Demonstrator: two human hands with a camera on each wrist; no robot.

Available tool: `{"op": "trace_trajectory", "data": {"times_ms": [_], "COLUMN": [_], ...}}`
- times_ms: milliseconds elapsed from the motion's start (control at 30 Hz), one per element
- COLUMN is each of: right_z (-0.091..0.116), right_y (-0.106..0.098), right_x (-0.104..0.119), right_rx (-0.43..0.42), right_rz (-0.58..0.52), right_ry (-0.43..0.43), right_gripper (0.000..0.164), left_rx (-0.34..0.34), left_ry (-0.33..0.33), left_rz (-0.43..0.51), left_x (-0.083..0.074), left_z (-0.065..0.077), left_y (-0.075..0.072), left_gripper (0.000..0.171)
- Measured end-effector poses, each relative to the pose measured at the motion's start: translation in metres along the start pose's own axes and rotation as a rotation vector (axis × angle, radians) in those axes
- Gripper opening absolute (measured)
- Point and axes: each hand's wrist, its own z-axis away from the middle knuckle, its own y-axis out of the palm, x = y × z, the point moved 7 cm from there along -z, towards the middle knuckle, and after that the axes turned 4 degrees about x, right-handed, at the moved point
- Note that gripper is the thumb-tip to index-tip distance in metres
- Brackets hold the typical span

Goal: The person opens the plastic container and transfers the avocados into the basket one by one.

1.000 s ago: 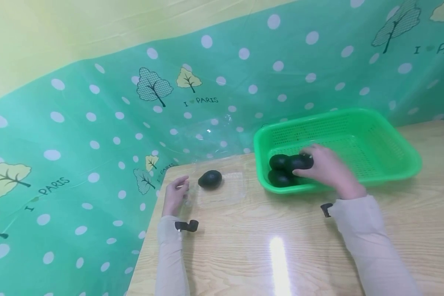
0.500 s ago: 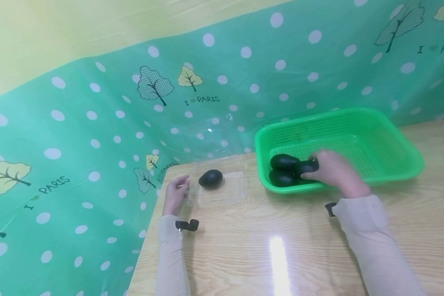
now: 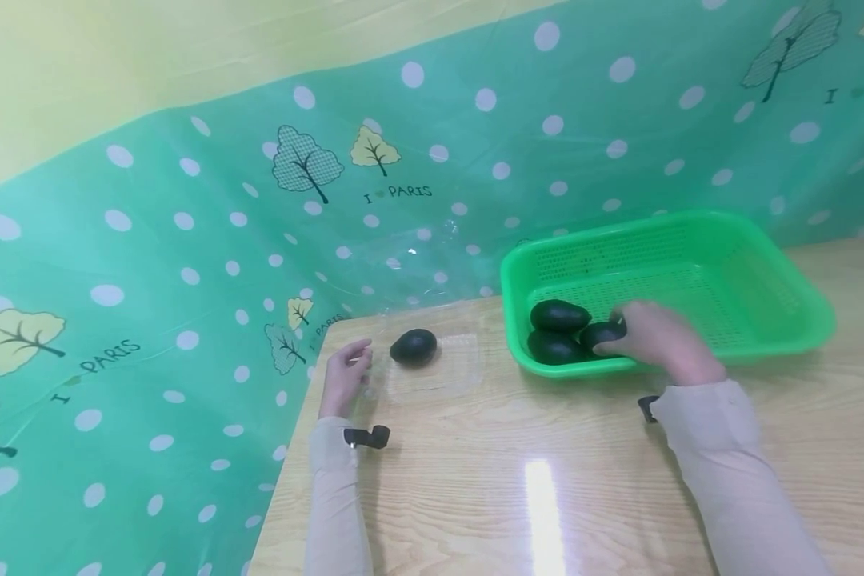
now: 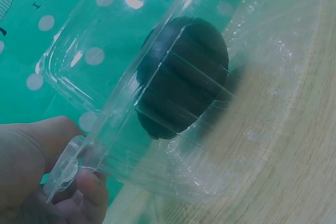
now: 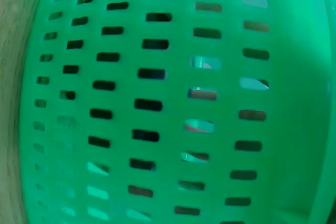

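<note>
My right hand [image 3: 658,340] is inside the green plastic basket [image 3: 799,320], gripping a dark avocado [image 3: 599,334]. Two more avocados, one farther back [image 3: 560,316] and one nearer [image 3: 556,348], lie against it on the left. At the table's left side, a clear plastic clamshell box [image 3: 442,384] holds a single avocado [image 3: 414,347], with its lid raised. My left hand [image 3: 347,376] pinches the box's edge tab between thumb and fingers, as the left wrist view shows. Only the perforated basket wall [image 5: 173,98] fills the right wrist view, so the right fingers are hidden there.
A green dotted curtain [image 3: 209,336] hangs behind and to the left of the wooden table [image 3: 461,488]. The basket stands at the table's back right, close to the curtain. A bright light reflection crosses the table's front.
In the basket, my right hand has shifted slightly right and lower with its avocado, from over the other two to beside them. My left hand stays at the box. The view has shifted slightly.
</note>
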Motion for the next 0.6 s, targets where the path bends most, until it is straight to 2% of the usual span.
{"op": "trace_trajectory", "data": {"times_ms": [233, 367, 600], "right_z": [0.001, 0.001, 0.000], "right_y": [0.000, -0.001, -0.005], "right_x": [0.002, 0.007, 0.021], "right_rx": [0.040, 0.043, 0.032], "right_rz": [0.028, 0.046, 0.067], "right_ry": [0.010, 0.006, 0.000], "right_gripper": [0.059, 0.064, 0.061], "left_rx": [0.003, -0.001, -0.008], "left_ry": [-0.001, -0.004, 0.009], "left_rz": [0.008, 0.008, 0.000], "left_x": [0.000, 0.001, -0.001], "left_z": [0.000, 0.000, 0.000], "left_y": [0.000, -0.001, 0.000], "left_gripper": [0.040, 0.040, 0.040]}}
